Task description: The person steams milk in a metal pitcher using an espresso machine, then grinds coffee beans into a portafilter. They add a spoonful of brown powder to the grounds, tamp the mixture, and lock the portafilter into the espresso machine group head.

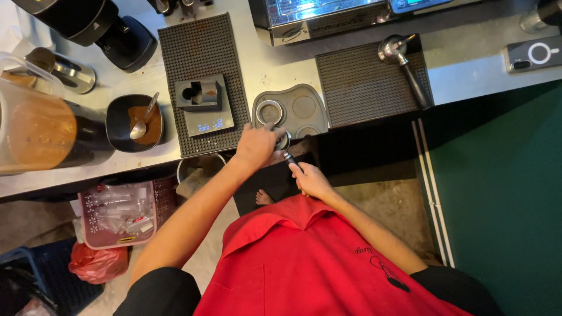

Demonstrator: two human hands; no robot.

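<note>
Person in a red apron is standing at a steel counter (468,82), working a portafilter (285,142) at the counter's front edge, just below the grey tamping mat (304,108). Left hand (256,146) is curling down over the portafilter's basket end, fingers closed around or pressing on something there; the hand is covering it, so cannot tell whether a tamper sits under the palm. Right hand (310,180) is gripping the dark handle, fist closed, steadying it from below the edge. A metal ring (270,112) is sitting in the mat's left recess, apart from the hands. Left of the mat, a small scale (205,108) with a lit display is resting on a black ribbed mat (202,52), a dark block-shaped holder on top of it. Further left, a black bowl of ground coffee (133,123) with a spoon in it. A second portafilter (404,64) is lying on the right-hand ribbed mat. Judgement: the step is going best with the basket kept level, the handle hand bracing firmly against the counter edge, and pressure coming straight down rather than at a tilt, so the grounds are settling evenly.
</note>
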